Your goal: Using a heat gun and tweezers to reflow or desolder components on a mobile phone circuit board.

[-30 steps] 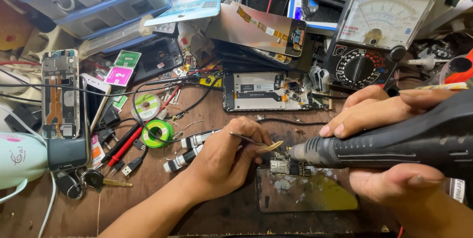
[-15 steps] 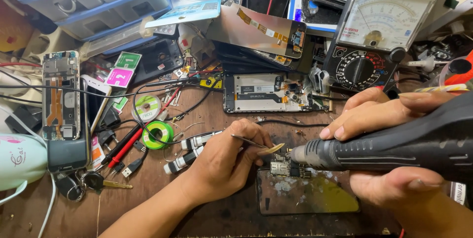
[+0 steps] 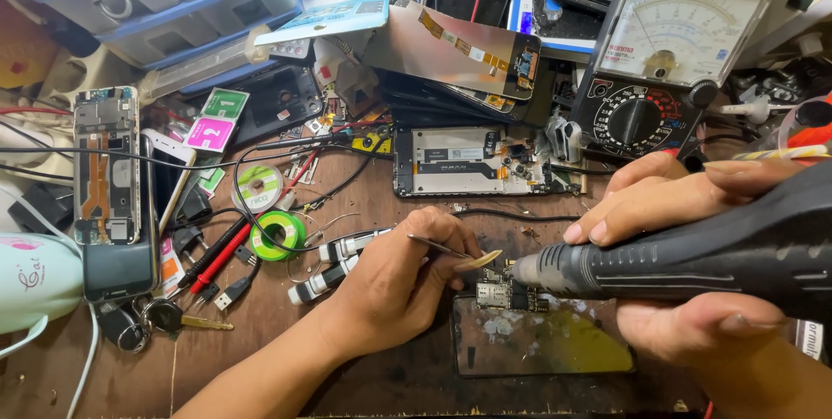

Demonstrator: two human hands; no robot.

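Left hand (image 3: 394, 285) and right hand (image 3: 693, 254) crowd the circuit board (image 3: 507, 293).

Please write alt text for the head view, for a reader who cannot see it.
A person's left hand pinches thin metal tweezers over a small green circuit board while the right hand aims a black hot-air nozzle tool at it. Around them on the cluttered wooden bench: an opened phone and an analogue multimeter.

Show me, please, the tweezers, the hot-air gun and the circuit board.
tweezers (image 3: 446, 250), head view, mid shaft.
hot-air gun (image 3: 693, 254), head view, black barrel.
circuit board (image 3: 503, 293), head view, top face.
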